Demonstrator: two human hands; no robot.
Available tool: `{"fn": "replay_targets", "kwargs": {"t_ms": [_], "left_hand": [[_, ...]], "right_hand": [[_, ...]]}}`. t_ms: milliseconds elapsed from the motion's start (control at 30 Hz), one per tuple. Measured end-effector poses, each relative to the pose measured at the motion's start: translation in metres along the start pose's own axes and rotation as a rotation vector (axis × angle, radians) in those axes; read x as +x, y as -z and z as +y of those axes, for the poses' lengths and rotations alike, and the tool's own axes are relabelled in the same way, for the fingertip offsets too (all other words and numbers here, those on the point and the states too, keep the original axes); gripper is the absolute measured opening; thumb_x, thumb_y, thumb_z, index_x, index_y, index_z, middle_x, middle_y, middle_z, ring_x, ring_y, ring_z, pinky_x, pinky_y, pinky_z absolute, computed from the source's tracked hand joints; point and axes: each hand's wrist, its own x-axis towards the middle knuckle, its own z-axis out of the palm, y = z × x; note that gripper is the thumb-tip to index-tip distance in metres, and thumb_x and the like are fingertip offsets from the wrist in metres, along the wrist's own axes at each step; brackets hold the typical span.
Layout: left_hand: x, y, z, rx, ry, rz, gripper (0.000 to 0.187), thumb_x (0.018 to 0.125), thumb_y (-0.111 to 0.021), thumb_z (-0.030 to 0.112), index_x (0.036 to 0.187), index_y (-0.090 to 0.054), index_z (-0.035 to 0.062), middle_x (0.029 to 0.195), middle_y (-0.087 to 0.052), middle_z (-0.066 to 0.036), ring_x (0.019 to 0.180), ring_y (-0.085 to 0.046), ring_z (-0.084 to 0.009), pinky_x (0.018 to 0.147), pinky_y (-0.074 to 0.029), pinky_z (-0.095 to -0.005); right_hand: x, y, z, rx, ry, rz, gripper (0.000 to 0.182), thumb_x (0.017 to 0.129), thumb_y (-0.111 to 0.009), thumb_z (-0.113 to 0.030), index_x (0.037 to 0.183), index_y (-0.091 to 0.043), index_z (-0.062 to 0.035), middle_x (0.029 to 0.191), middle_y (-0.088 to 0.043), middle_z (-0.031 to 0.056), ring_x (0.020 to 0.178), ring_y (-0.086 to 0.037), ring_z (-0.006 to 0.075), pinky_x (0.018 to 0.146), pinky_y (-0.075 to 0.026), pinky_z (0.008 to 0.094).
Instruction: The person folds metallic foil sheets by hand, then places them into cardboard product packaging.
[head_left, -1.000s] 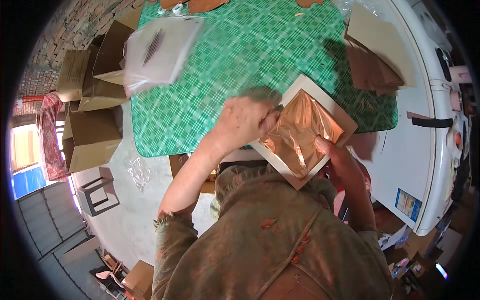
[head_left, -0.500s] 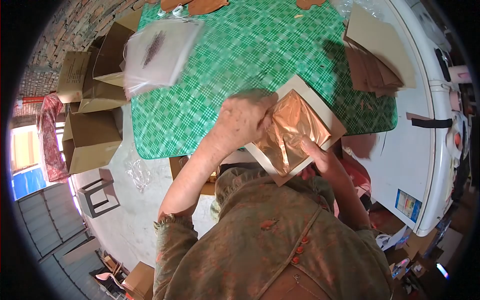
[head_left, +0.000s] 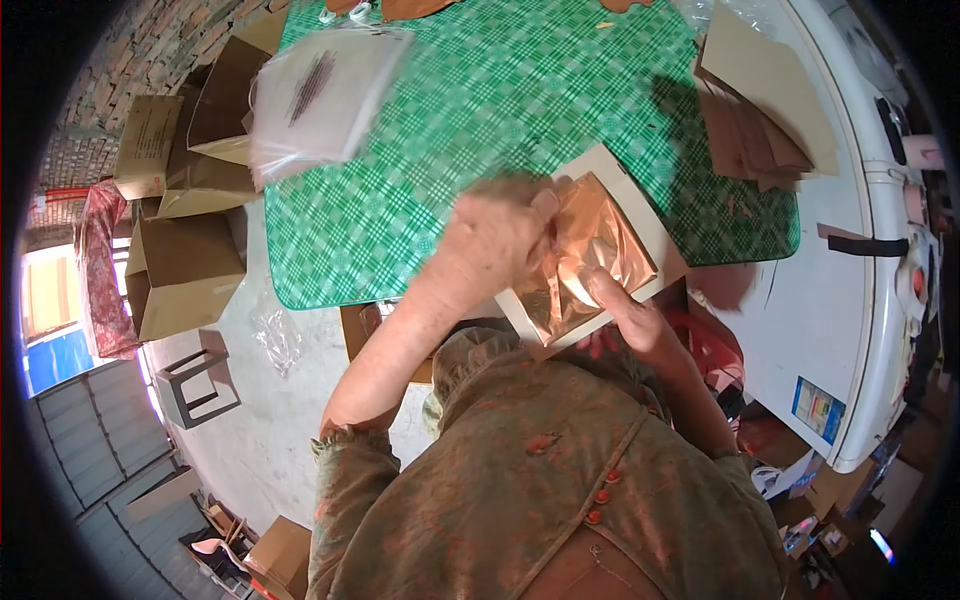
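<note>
A shiny copper-coloured foil sheet [head_left: 607, 235] lies on a cream card [head_left: 636, 207], held over the near edge of the green checked tabletop [head_left: 480, 100]. My right hand [head_left: 628, 312] grips the lower right side, its thumb on top of the foil and its other fingers hidden underneath. At the upper left side of the foil is my left hand [head_left: 492, 235], blurred by motion, its fingers bent in against the foil's edge. What its fingertips hold, if anything, is too smeared to tell.
Clear plastic bags [head_left: 325, 95] lie at the table's left. Brown and cream cards [head_left: 765, 90] are stacked at the right, beside a white appliance [head_left: 800, 300]. Open cardboard boxes [head_left: 185, 270] stand on the left, near a grey frame [head_left: 200, 385] on the floor.
The foil and card have shifted slightly left and up. My thumb on the right side has slid a little left over the foil. The other hand's fingers have moved slightly.
</note>
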Motion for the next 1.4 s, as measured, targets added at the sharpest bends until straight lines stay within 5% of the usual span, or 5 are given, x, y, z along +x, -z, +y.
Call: {"fn": "replay_targets", "kwargs": {"t_ms": [400, 767, 933, 1167, 1400], "left_hand": [[-0.024, -0.001, 0.015, -0.114, -0.068, -0.013, 0.010, 0.088, -0.076, 0.010, 0.090, -0.068, 0.0044, 0.082, -0.068, -0.011, 0.084, -0.070, -0.0324, 0.080, -0.056, -0.0447], [-0.110, 0.018, 0.025, -0.478, 0.694, 0.374, 0.027, 0.095, -0.078, 0.011, 0.118, -0.066, 0.0020, 0.107, -0.066, -0.010, 0.092, -0.064, -0.0221, 0.080, -0.053, -0.0340], [-0.171, -0.009, 0.055, -1.051, 0.937, 0.561, 0.026, 0.105, -0.070, 0.012, 0.126, -0.057, 0.0041, 0.109, -0.062, -0.002, 0.093, -0.058, -0.0099, 0.081, -0.051, -0.0266], [-0.155, -0.019, 0.070, -1.620, 1.295, 0.507, 0.022, 0.110, -0.060, 0.013, 0.129, -0.058, 0.0043, 0.118, -0.067, -0.002, 0.110, -0.064, -0.0118, 0.093, -0.053, -0.0315], [-0.174, -0.045, 0.050, -1.748, 1.101, 0.375, 0.013, 0.110, -0.058, 0.009, 0.119, -0.065, 0.0027, 0.117, -0.068, -0.002, 0.100, -0.062, -0.0095, 0.092, -0.051, -0.0287]], "right_hand": [[0.011, -0.026, 0.013, 0.102, 0.172, -0.081, 0.041, 0.114, -0.051, -0.039, 0.135, -0.054, -0.0028, 0.092, -0.073, 0.0106, 0.065, -0.074, 0.0186, 0.049, -0.058, 0.0311], [0.013, -0.031, 0.031, 0.195, 0.024, -0.179, 0.056, 0.113, -0.047, -0.055, 0.119, -0.066, -0.0018, 0.094, -0.077, 0.0158, 0.064, -0.071, 0.0190, 0.057, -0.054, 0.0271], [0.016, -0.021, 0.040, 0.182, -0.103, -0.450, 0.055, 0.113, -0.053, -0.044, 0.149, -0.047, -0.0026, 0.120, -0.072, 0.0210, 0.098, -0.072, 0.0229, 0.082, -0.056, 0.0335], [-0.018, 0.008, 0.045, 0.037, 0.201, -0.235, 0.049, 0.114, -0.047, -0.034, 0.141, -0.058, 0.0051, 0.132, -0.068, 0.0177, 0.121, -0.068, 0.0275, 0.098, -0.055, 0.0378], [-0.025, 0.034, 0.032, -0.102, 0.377, 0.204, 0.041, 0.114, -0.049, -0.033, 0.134, -0.062, 0.0003, 0.121, -0.067, 0.0089, 0.109, -0.064, 0.0148, 0.092, -0.051, 0.0325]]}}
